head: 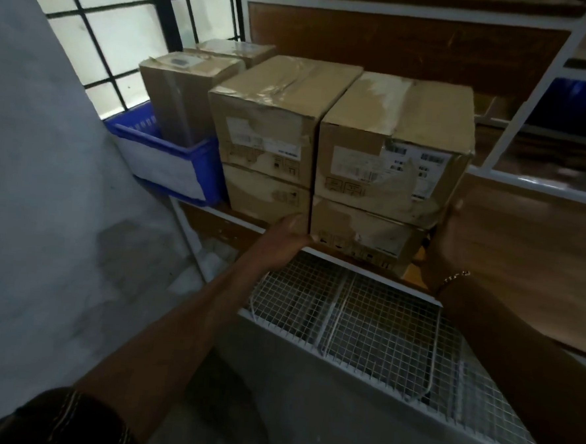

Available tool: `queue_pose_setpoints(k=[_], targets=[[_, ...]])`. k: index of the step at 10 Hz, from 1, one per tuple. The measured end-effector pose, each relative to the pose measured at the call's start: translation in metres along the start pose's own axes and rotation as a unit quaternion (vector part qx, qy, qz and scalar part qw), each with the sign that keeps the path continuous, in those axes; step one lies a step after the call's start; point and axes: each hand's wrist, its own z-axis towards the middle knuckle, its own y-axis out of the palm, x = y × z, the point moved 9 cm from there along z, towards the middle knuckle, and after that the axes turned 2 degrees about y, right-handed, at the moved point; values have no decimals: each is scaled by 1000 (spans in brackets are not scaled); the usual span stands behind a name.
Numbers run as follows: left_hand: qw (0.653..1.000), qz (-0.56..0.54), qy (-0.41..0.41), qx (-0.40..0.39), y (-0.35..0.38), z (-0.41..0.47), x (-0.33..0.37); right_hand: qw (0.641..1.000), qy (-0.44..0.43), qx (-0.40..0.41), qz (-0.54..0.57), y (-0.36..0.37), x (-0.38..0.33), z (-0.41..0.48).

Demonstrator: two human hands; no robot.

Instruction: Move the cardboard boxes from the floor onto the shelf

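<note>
On the shelf (350, 263) right of the crate (172, 159), the boxes (273, 131) stood in pairs, left hand (284, 235) flat on their front, right hand (450, 231) flat on the side away from the crate. An uneven push could topple the top ones.

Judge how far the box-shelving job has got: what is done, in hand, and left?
Done: four cardboard boxes stand on the shelf in two stacks of two. In hand: the left hand touches the right stack at its bottom front corner, and the right hand presses its right side, seemingly squaring it. Left: no floor boxes show, so unclear.
</note>
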Motion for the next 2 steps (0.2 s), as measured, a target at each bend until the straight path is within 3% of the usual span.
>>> queue_pose_setpoints(k=[2], targets=[[990,124,8,67,-45,-35,-35,997,-61,-13,-51,-4,19,-32]])
